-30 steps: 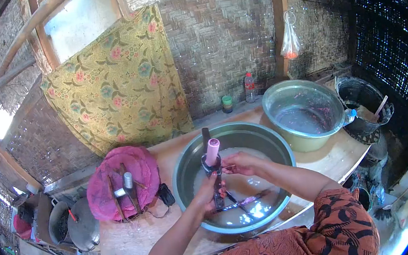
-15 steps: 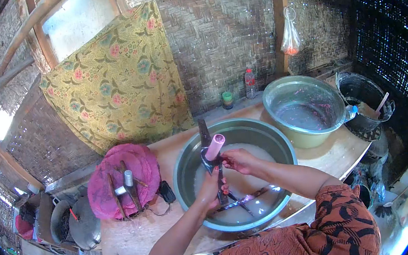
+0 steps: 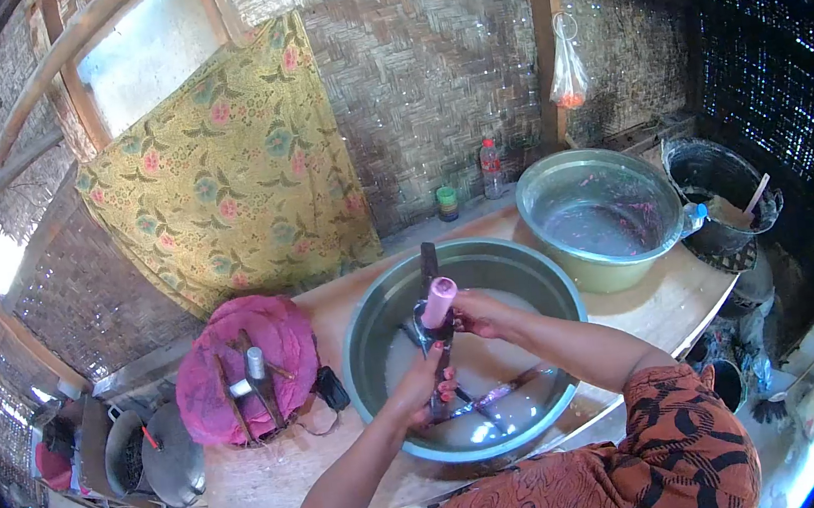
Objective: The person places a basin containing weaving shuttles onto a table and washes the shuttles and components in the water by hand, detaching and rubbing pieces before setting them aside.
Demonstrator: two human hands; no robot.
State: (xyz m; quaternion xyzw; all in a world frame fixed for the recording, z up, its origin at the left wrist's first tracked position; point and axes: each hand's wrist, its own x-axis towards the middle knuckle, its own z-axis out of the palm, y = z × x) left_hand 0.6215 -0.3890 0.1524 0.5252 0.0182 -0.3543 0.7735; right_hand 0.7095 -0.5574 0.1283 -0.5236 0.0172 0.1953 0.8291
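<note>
Over the green basin (image 3: 367,359), which holds cloudy liquid, I hold a dark wooden tool (image 3: 428,264) with a pink cylinder (image 3: 439,296) standing out of it. My left hand (image 3: 426,388) is closed round the tool's lower part. Beside the cylinder's base, my right hand (image 3: 480,315) has its fingers closed against the tool; the tool partly hides the fingertips. A dark stick with shiny bands (image 3: 517,381) lies across the basin below my hands, beside another thin dark stick.
To the right stands a second green basin (image 3: 663,253) with pink residue inside. A black bucket (image 3: 773,209) is beyond it. On the left, a pink round stack (image 3: 205,377) bears a similar wooden tool (image 3: 265,396). A plastic bottle (image 3: 491,172) stands by the wall.
The tool has turned more upright, and its pink cylinder sits slightly lower in view. My right hand has moved in closer against it. My left hand still grips the lower part.
</note>
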